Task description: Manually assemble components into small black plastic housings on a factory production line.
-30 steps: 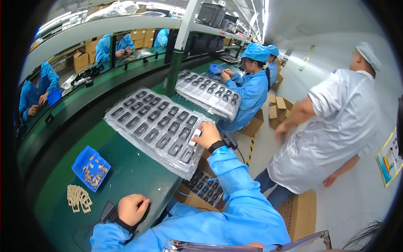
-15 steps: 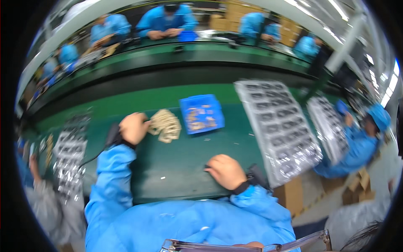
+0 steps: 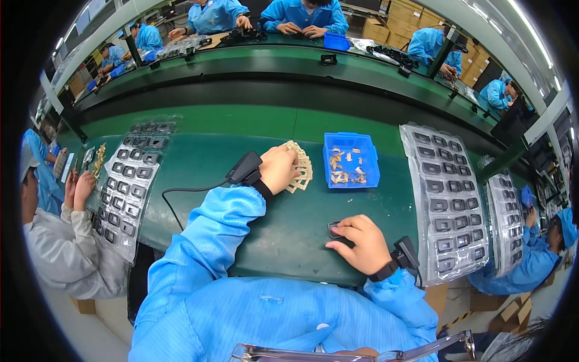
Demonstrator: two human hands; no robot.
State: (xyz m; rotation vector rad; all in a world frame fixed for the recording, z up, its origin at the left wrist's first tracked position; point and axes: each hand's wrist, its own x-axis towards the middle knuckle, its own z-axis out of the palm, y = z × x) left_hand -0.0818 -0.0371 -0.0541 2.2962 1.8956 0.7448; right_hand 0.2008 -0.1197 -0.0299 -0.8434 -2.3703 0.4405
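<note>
My left hand [image 3: 278,170] rests at a fanned pile of beige cut-out sheets [image 3: 304,174] and covers part of it. Its fingers are curled and pressed together, with the tips hidden against the pile. Nearer to me, my right hand [image 3: 363,246] is closed on a small black frame-like part [image 3: 334,229], gripped between thumb and fingers just above the green table [image 3: 265,241]. Beyond that hand, right of the pile, stands a blue plastic bin [image 3: 372,158] with loose small beige pieces inside.
Clear plastic trays of black frames lie at the right [image 3: 429,202] and left [image 3: 136,175]. A black device with a cable [image 3: 244,169] is strapped to my left wrist, another [image 3: 406,253] to my right. Co-workers in blue sit across the line and on both sides.
The view has swung left and sharpened, so the table's things appear farther right. My left hand now covers more of the beige pile. The black part stays in my right hand.
</note>
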